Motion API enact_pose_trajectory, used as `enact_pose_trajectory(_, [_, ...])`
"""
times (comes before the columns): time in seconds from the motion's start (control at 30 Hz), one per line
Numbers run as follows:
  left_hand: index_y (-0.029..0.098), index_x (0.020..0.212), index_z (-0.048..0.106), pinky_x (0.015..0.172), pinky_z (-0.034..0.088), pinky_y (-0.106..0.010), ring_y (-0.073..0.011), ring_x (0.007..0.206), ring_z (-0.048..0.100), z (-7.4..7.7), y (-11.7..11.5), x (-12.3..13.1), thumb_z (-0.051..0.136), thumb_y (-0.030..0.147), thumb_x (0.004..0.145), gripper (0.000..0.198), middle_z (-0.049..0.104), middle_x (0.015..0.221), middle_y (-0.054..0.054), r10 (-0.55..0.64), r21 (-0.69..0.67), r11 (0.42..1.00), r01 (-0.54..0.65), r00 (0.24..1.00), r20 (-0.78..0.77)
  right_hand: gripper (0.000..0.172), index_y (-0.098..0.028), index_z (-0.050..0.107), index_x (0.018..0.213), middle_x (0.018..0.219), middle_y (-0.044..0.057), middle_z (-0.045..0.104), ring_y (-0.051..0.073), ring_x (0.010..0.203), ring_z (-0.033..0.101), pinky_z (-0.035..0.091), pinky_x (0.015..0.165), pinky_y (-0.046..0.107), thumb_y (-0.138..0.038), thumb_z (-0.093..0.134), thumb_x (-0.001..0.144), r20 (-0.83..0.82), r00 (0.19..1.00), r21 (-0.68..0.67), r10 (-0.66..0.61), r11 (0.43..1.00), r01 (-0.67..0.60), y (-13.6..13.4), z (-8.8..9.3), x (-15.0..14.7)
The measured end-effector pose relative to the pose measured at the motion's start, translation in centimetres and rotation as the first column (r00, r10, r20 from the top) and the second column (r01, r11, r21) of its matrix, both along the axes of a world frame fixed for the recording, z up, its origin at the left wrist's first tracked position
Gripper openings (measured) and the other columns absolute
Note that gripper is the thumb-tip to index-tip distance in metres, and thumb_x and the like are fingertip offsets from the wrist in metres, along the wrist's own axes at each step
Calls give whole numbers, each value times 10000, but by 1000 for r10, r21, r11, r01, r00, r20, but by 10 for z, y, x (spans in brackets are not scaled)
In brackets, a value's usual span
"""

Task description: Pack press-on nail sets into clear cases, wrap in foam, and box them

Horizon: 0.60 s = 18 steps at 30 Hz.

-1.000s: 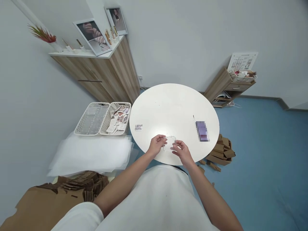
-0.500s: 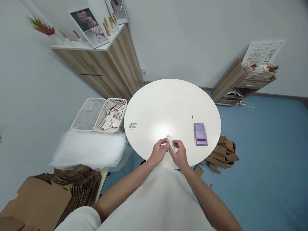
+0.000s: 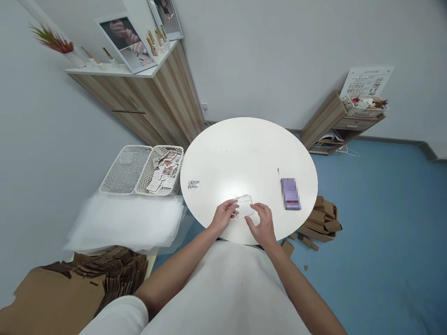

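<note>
I hold a small clear plastic case (image 3: pixel 244 206) over the near edge of the round white table (image 3: pixel 244 153). My left hand (image 3: pixel 222 217) pinches its left end. My right hand (image 3: pixel 261 224) grips its right side with curled fingers. The case lies roughly flat between both hands. A small strip of press-on nails (image 3: pixel 193 184) rests on the table to the left, and a purple packet (image 3: pixel 290 193) lies to the right.
Two white baskets (image 3: pixel 125 170) stand left of the table, one holding paper cards (image 3: pixel 164 171). Clear plastic sheets (image 3: pixel 125 221) and flat cardboard boxes (image 3: pixel 70 284) are stacked at near left. Cardboard pieces (image 3: pixel 323 218) lie on the blue floor. Wooden cabinets line the wall.
The clear case was turned on edge half a second ago and now lies flat again between my hands. My hands stayed at the table's near edge.
</note>
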<state>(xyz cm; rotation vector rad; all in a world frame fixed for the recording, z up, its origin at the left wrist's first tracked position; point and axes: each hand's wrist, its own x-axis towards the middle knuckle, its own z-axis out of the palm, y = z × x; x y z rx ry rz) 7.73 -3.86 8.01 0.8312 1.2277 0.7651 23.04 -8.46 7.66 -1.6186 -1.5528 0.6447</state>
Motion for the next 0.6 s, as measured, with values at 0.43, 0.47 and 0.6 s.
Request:
enact_pose_trajectory(0.43, [206,976,620,663,420,-258,-106,656,559,-8,2,5,538,391,744,307,611,905,-45,-170,12,985,170,985,36,455,-228,486,1073,1005,54,567,128,674,596,473,738,347,-387,624,669,-591,769,-426,-242,904,-44,4,1,22])
enact_pose_trajectory(0.47, [207,975,620,667,421,-259,-107,659,560,-8,2,6,538,390,744,306,612,905,-44,-167,20,986,166,986,29,448,-223,489,1064,980,51,576,131,681,594,473,740,347,-386,625,669,-603,763,-425,-235,904,-56,4,1,23])
enact_pose_trajectory(0.6, [202,1048,581,701,425,-272,-121,710,577,-13,4,6,538,398,749,361,616,916,-52,-117,49,992,119,992,-38,439,-215,504,1031,944,43,583,134,676,591,473,737,353,-400,637,655,-620,751,-430,-229,899,-81,6,-3,26])
